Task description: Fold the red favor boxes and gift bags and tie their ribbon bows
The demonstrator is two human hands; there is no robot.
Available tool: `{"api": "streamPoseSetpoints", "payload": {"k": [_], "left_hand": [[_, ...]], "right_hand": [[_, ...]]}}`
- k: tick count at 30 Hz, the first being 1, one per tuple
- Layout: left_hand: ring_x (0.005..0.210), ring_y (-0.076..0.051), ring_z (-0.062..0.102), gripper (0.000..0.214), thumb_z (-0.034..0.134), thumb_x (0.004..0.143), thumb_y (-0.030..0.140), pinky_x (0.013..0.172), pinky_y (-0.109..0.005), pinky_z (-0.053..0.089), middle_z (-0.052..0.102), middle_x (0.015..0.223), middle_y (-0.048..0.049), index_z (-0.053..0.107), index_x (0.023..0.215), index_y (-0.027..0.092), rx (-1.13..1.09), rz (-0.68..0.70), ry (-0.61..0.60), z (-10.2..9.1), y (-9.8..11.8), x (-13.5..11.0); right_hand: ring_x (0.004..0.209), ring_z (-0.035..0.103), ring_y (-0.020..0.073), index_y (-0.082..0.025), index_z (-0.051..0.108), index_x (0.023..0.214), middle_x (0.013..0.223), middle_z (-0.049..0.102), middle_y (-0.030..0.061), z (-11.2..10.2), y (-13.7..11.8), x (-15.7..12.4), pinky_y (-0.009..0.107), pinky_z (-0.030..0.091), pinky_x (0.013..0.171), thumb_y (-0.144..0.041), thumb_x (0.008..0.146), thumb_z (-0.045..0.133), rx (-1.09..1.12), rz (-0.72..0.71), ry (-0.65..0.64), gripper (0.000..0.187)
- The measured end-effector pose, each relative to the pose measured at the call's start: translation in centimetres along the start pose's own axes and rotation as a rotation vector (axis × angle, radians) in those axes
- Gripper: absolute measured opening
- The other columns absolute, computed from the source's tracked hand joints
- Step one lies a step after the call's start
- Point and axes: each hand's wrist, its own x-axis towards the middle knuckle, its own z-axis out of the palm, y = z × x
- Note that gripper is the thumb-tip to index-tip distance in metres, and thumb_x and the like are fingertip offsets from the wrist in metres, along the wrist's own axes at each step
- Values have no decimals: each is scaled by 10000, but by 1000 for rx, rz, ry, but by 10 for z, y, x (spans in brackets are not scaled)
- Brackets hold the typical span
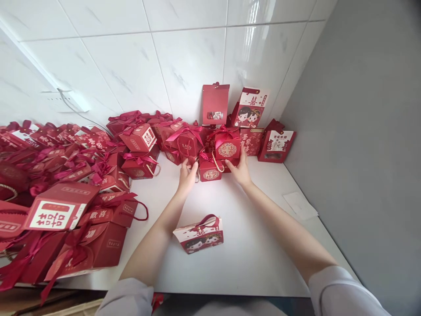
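Both spread — left hand, right hand — against edges of small red box; bare tabletop nearer.

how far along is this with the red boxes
Done: a row of red boxes stands at the wall. In hand: left hand and right hand flank a small red box before it. Left to do, probably: the cartoon box lies alone on the table, and the pile looks jumbled.

boxes: matt card | ribbons: satin | wall: glossy tile
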Motion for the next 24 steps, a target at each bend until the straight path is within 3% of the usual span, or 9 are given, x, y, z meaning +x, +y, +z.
{"api": "streamPoseSetpoints", "payload": {"k": [2,4,5,7,9,12,15,18,24], "left_hand": [[914,-252,690,550,597,882,537,823,-432,562,581,1256,-189,552,1279,160,44,-15,12,-25,12,-19],[1047,-256,657,458,614,880,502,895,-414,546,532,1350,-155,605,1222,197,106,35,39,-56,28,-52],[1120,-253,627,433,599,898,484,927,-403,537,519,1375,-129,601,1248,229,215,147,55,-72,37,-73],[1190,-255,586,376,596,914,407,985,-414,515,561,1336,-99,609,1257,253,396,374,209,-105,51,-118],[1226,-282,557,337,620,901,327,1097,-481,426,614,1273,-100,647,1226,243,618,519,433,-139,60,-160],[1273,-356,511,441,664,857,352,1132,-572,368,614,1301,-109,635,1289,265,875,547,734,-188,62,-203],[1341,-374,450,553,644,859,417,1164,-580,353,552,1383,-90,545,1394,314,960,456,846,-233,59,-217],[1412,-394,365,616,580,893,512,1192,-594,309,409,1518,-103,450,1460,307,1008,293,860,-264,57,-207],[1464,-532,135,858,243,879,800,1045,-815,190,177,1614,-216,259,1550,264,953,-484,791,-295,60,-151]], "right_hand": [[1518,191,307,-188,273,1531,1596,276,169,-13,-12,-19,543,181,1232,-538,885,607,10,58,6,807],[1503,241,286,-234,320,1507,1594,297,137,-31,-30,-47,531,205,1228,-538,938,545,73,30,-43,683],[1481,297,272,-267,349,1489,1585,324,116,-41,-39,-63,517,254,1214,-532,960,522,137,8,-146,616],[1454,356,260,-296,390,1463,1562,378,99,-60,-56,-95,499,305,1195,-546,990,464,285,-52,-471,540],[1488,298,286,-296,336,1509,1598,324,106,-73,-68,-123,510,262,1217,-643,944,485,396,-97,-774,680],[1511,244,309,-313,219,1556,1626,272,116,-74,-74,-151,533,187,1241,-643,812,693,455,-72,-947,942],[1459,360,295,-312,222,1539,1585,343,136,-60,-71,-167,527,314,1191,-467,829,764,447,59,-942,908],[1348,506,275,-276,298,1496,1515,438,140,-49,-70,-175,470,461,1096,-409,876,723,506,183,-958,763],[1219,608,253,-247,483,1342,1379,564,95,-48,-72,-180,393,544,997,-358,910,690,613,268,-1033,492]]}}
